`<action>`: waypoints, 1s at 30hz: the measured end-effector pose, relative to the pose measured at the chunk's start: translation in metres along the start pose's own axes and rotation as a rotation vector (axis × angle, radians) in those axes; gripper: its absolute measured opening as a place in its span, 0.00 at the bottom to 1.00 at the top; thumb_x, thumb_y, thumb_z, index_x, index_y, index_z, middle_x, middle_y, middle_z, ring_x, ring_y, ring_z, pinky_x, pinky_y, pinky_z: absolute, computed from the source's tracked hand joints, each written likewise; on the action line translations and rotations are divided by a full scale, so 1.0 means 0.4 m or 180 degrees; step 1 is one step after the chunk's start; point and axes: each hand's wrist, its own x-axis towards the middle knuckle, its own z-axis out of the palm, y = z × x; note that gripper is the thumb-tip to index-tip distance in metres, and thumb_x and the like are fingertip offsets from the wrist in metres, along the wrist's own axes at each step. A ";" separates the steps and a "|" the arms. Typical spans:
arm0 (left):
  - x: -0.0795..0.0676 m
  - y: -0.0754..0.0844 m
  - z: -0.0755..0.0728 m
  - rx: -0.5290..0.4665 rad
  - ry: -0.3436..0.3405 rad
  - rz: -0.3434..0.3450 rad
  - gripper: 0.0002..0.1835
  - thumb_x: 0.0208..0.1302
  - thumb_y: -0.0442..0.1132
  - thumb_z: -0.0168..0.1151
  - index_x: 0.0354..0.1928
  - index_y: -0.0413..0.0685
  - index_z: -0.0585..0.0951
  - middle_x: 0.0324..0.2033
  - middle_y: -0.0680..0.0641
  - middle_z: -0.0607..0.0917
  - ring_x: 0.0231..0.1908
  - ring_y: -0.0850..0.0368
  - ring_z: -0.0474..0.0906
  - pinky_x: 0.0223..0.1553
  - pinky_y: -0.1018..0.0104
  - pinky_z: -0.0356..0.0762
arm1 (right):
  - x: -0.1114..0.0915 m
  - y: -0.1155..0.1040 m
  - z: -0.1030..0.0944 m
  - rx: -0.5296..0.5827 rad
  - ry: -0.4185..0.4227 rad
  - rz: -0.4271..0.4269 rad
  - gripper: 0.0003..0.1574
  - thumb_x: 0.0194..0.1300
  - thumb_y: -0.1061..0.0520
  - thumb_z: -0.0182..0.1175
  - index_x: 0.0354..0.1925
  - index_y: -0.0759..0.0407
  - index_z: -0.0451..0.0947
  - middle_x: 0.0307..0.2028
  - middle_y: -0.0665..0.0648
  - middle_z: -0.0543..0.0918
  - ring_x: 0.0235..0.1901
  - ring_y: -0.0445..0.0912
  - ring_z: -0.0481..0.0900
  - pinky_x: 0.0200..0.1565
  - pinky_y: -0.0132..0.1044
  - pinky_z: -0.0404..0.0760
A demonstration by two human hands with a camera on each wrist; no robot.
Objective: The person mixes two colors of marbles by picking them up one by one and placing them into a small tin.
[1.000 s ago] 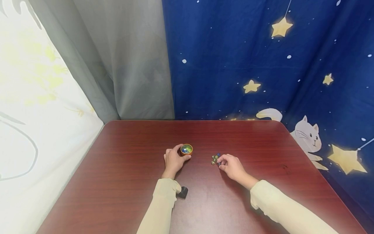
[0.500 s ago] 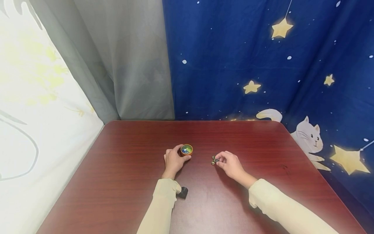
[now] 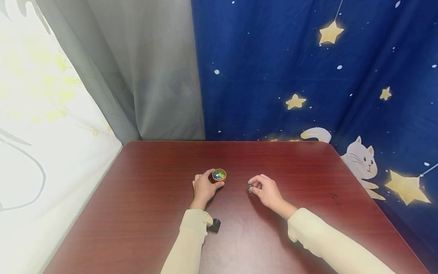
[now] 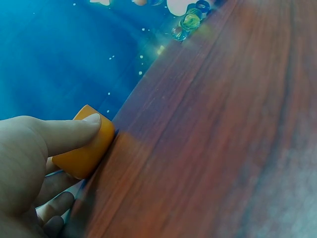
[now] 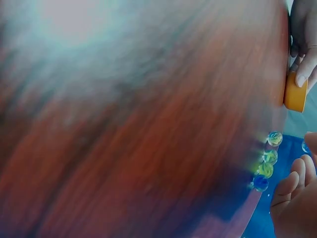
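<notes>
My left hand (image 3: 204, 188) holds a small orange cup (image 4: 91, 144), thumb on the near side and fingers round the far side. Blue and green glass marbles (image 3: 218, 176) show inside it in the head view. To the right, my right hand (image 3: 268, 191) is low over the table, thumb and fingertips bent together. A bluish marble (image 5: 305, 146) shows at its thumb in the right wrist view, partly cut off by the frame edge. Beside that hand several blue, green and yellow marbles (image 5: 266, 170) lie in a row on the table; in the head view the fingers mostly hide them.
The reddish-brown wooden table (image 3: 164, 160) has rounded far corners. Behind it hang a grey curtain (image 3: 164, 76) and a blue star-patterned curtain (image 3: 256, 57). A small black object (image 3: 214, 225) sits at the left cuff.
My right hand has moved slightly left over the marbles, and its fingers now cover most of them in the head view. The left hand and cup stay in place.
</notes>
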 end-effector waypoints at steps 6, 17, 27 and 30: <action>0.001 -0.005 0.001 0.0024 -0.0009 -0.0039 0.35 0.42 0.49 0.81 0.57 0.51 0.81 0.43 0.47 0.86 0.48 0.46 0.69 0.51 0.51 0.58 | 0.011 -0.017 0.017 0.0101 -0.0013 -0.0005 0.12 0.52 0.67 0.72 0.35 0.54 0.83 0.27 0.45 0.74 0.26 0.40 0.73 0.31 0.34 0.73; 0.001 -0.001 -0.001 0.0000 0.0004 0.0015 0.35 0.43 0.49 0.80 0.57 0.50 0.81 0.43 0.46 0.86 0.48 0.46 0.69 0.50 0.50 0.59 | 0.025 -0.044 0.041 0.0131 -0.0002 0.0039 0.13 0.52 0.67 0.72 0.34 0.52 0.82 0.30 0.46 0.79 0.30 0.41 0.78 0.36 0.38 0.76; 0.001 0.000 -0.002 0.0021 -0.0009 0.0012 0.35 0.43 0.49 0.80 0.57 0.50 0.81 0.43 0.45 0.86 0.47 0.46 0.69 0.49 0.50 0.59 | 0.035 -0.060 0.066 0.0235 -0.0039 0.0131 0.12 0.53 0.66 0.71 0.36 0.53 0.83 0.31 0.45 0.84 0.30 0.41 0.80 0.36 0.39 0.77; 0.001 0.001 -0.003 0.0018 -0.0032 -0.0009 0.36 0.43 0.49 0.80 0.57 0.50 0.80 0.45 0.46 0.85 0.48 0.46 0.69 0.50 0.50 0.59 | 0.041 -0.065 0.071 0.0262 -0.0032 0.0127 0.12 0.53 0.66 0.71 0.35 0.52 0.83 0.30 0.45 0.84 0.30 0.41 0.80 0.37 0.40 0.77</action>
